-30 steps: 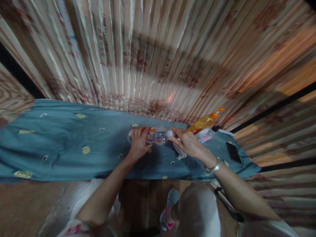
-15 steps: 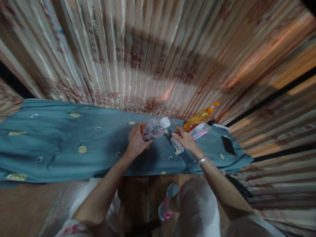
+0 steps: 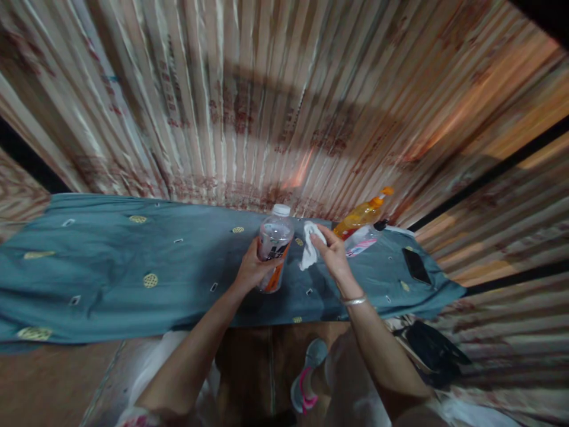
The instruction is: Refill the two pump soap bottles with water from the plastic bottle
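Note:
My left hand (image 3: 254, 265) is wrapped round a clear plastic bottle (image 3: 276, 231) with a white cap and a black and orange label. The bottle is raised close to upright over the cloth-covered table (image 3: 191, 267). To its right, my right hand (image 3: 331, 252) pinches a crumpled white cloth or tissue (image 3: 311, 244), which hangs down from the fingers beside the bottle without touching it. A silver bangle circles my right wrist. Just beyond that hand stand a bottle of yellow-orange liquid (image 3: 358, 218) and a clear bottle (image 3: 363, 238) with a pink label and dark top.
A black phone (image 3: 416, 265) lies at the table's right end. Striped, printed curtains (image 3: 249, 118) hang along the back, and dark bars cross at the right. Below the right end sits a dark bag (image 3: 433, 350).
My left hand has brought the clear bottle from a tilted position to nearly upright. My right hand has picked the white cloth or tissue up from the table and moved it towards the bottle.

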{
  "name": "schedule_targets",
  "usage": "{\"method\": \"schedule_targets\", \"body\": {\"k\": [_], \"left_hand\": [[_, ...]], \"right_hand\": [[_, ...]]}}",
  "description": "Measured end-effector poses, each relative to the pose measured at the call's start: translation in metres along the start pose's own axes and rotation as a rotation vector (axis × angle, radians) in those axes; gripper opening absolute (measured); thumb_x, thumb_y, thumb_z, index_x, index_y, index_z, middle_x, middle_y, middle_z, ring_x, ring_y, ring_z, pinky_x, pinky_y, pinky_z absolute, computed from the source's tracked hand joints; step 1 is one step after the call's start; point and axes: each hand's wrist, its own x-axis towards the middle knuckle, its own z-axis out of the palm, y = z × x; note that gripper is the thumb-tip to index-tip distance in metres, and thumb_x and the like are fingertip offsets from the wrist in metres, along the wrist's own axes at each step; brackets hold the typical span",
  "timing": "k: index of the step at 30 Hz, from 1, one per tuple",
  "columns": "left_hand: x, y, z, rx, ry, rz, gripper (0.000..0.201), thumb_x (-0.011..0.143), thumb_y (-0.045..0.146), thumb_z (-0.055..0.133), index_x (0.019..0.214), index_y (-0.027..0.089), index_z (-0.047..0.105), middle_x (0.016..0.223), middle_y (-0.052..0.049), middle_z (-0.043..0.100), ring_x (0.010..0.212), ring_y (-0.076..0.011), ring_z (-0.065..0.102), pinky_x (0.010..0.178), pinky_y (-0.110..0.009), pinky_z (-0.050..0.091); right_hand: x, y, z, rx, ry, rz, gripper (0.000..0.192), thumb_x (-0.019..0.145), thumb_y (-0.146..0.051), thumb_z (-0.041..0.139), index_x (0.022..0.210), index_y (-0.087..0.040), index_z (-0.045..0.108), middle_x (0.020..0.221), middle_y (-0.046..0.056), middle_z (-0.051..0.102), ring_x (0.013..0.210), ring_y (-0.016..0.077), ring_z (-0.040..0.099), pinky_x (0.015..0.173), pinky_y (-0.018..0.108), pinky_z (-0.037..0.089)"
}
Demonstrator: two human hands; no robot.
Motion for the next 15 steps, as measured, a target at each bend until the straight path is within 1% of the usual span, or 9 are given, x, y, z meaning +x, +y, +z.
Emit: {"method": "schedule_targets", "body": {"k": [1,3,6,8,10,11,12,14,15], "left_hand": [[0.0,-0.001,0.002,-0.016,0.009,-0.006,0.066,0.057,0.033,0.089,0.115,0.022,0.059,0.108,-0.003,0.074,0.102,-0.0255,0.07,0.093,-0.039,0.054],[0.001,-0.004,0.007,-0.057,0.028,-0.006,0.067,0.058,0.032,0.088,0.117,0.022,0.059,0.108,-0.003,0.074,0.102,-0.0252,0.07,0.096,-0.04,0.053],[-0.001,-0.008,0.015,-0.175,0.029,0.01,0.064,0.06,0.03,0.085,0.118,0.022,0.058,0.107,-0.003,0.075,0.1,-0.0243,0.07,0.098,-0.04,0.052],[-0.003,-0.008,0.018,-0.264,0.004,-0.009,0.063,0.059,0.032,0.085,0.115,0.021,0.058,0.105,-0.004,0.075,0.099,-0.0244,0.071,0.097,-0.04,0.053],[-0.006,-0.005,0.019,-0.32,-0.032,-0.036,0.066,0.056,0.034,0.087,0.114,0.02,0.058,0.106,-0.005,0.075,0.099,-0.0252,0.071,0.096,-0.04,0.054],[-0.008,-0.002,0.019,-0.335,-0.057,-0.042,0.067,0.055,0.034,0.087,0.114,0.019,0.059,0.108,-0.005,0.074,0.101,-0.0256,0.071,0.096,-0.04,0.054],[-0.011,0.0,0.018,-0.344,-0.085,-0.045,0.068,0.054,0.033,0.088,0.115,0.019,0.059,0.109,-0.005,0.074,0.102,-0.026,0.07,0.096,-0.04,0.054],[-0.016,0.005,0.018,-0.337,-0.148,-0.044,0.07,0.054,0.031,0.089,0.117,0.019,0.06,0.111,-0.006,0.074,0.105,-0.0267,0.07,0.098,-0.04,0.054],[-0.018,0.007,0.017,-0.315,-0.179,-0.04,0.071,0.054,0.03,0.089,0.118,0.019,0.061,0.112,-0.006,0.074,0.105,-0.0272,0.07,0.098,-0.041,0.054]], "right_hand": [[-0.002,-0.014,0.007,0.071,0.04,-0.024,0.061,0.087,-0.057,0.06,0.135,-0.019,0.06,0.136,0.012,0.068,0.119,0.0245,0.067,0.105,0.042,0.052],[-0.007,-0.037,0.023,0.122,0.043,-0.062,0.064,0.089,-0.058,0.056,0.141,-0.022,0.056,0.146,0.009,0.06,0.135,0.0236,0.056,0.116,0.043,0.043],[-0.015,-0.05,0.047,0.137,-0.002,-0.027,0.064,0.092,-0.057,0.05,0.145,-0.023,0.052,0.151,0.006,0.056,0.144,0.0216,0.046,0.122,0.043,0.034],[-0.015,-0.048,0.056,0.184,0.013,0.015,0.063,0.094,-0.056,0.045,0.147,-0.022,0.048,0.151,0.006,0.056,0.142,0.0208,0.048,0.121,0.043,0.037],[-0.008,-0.044,0.056,0.261,0.004,0.096,0.06,0.096,-0.053,0.042,0.146,-0.021,0.049,0.145,0.007,0.062,0.135,0.0215,0.056,0.115,0.042,0.044],[-0.002,-0.043,0.053,0.295,-0.028,0.154,0.058,0.096,-0.053,0.042,0.142,-0.02,0.052,0.139,0.008,0.066,0.129,0.0223,0.061,0.11,0.041,0.049],[0.005,-0.043,0.048,0.314,-0.097,0.215,0.056,0.095,-0.052,0.043,0.138,-0.018,0.057,0.131,0.009,0.071,0.122,0.0235,0.065,0.104,0.039,0.053],[0.023,-0.046,0.035,0.279,-0.294,0.328,0.055,0.095,-0.056,0.042,0.122,-0.014,0.067,0.109,0.012,0.077,0.106,0.0251,0.072,0.09,0.037,0.059],[0.032,-0.049,0.028,0.24,-0.406,0.352,0.056,0.096,-0.057,0.04,0.114,-0.013,0.07,0.099,0.012,0.078,0.098,0.0248,0.073,0.084,0.036,0.06]]}}
